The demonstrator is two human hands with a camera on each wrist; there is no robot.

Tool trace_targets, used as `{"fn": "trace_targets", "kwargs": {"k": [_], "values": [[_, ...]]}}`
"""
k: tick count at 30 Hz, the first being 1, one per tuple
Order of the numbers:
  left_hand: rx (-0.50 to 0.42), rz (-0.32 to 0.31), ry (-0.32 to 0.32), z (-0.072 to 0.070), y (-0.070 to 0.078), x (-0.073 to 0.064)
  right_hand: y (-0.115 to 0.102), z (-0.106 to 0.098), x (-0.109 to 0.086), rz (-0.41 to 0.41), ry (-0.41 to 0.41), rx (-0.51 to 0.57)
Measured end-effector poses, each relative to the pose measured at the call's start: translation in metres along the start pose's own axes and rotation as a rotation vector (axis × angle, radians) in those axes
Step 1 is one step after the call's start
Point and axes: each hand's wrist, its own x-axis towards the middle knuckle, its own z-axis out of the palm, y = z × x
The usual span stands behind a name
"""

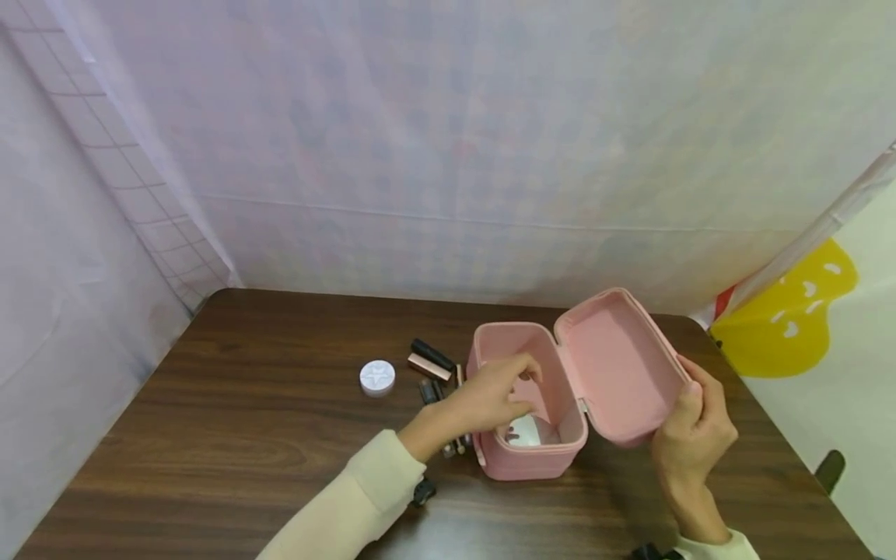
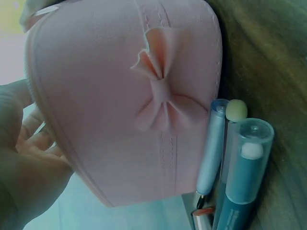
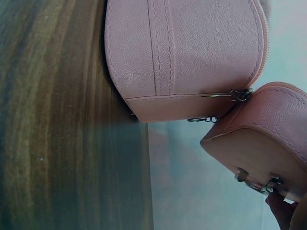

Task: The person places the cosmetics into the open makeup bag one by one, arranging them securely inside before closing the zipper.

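A pink cosmetic case (image 1: 535,464) stands on the table with its lid (image 1: 616,365) swung out to the right. My left hand (image 1: 493,393) reaches in over the near left rim, thumb and fingers apart. Below it, inside the case, a white-and-pink item (image 1: 523,430) shows, partly covered by the hand. In the left wrist view, the fingers dip behind the rim, beside a pink bow (image 2: 163,88) on the case's outer wall. My right hand (image 1: 696,428) grips the lid's outer edge, thumb on the inner side. Metal zipper pulls (image 3: 240,95) hang at the hinge side.
Left of the case lie a black tube (image 1: 432,355), a rose-gold tube (image 1: 429,367) and several slim makeup sticks, one with a clear cap (image 2: 249,163). Farther left is a round white compact (image 1: 377,378) with a star. A pale curtain (image 1: 448,155) hangs behind the table.
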Motion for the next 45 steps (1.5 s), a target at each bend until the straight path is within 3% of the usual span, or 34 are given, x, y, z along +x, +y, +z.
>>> {"fn": "trace_targets", "kwargs": {"k": [12,19,27,31,39,45], "values": [[-0.168,0.068,0.207,-0.028,-0.025,-0.032,0.006,-0.003,-0.004,0.036,0.006,-0.043],[-0.194,0.005,0.337,-0.048,-0.046,-0.053,0.005,-0.002,-0.004,0.032,0.005,-0.023],[-0.193,-0.081,0.385,-0.064,-0.07,-0.083,0.003,-0.001,-0.003,0.014,0.013,-0.005],[-0.225,-0.143,0.359,-0.072,-0.082,-0.093,0.003,-0.002,-0.003,0.008,0.011,0.006],[-0.284,-0.204,0.299,-0.085,-0.107,-0.106,0.003,-0.004,-0.002,-0.002,0.01,0.011],[-0.36,-0.201,0.307,-0.085,-0.121,-0.109,0.004,-0.007,-0.002,0.01,0.007,0.004]]}}
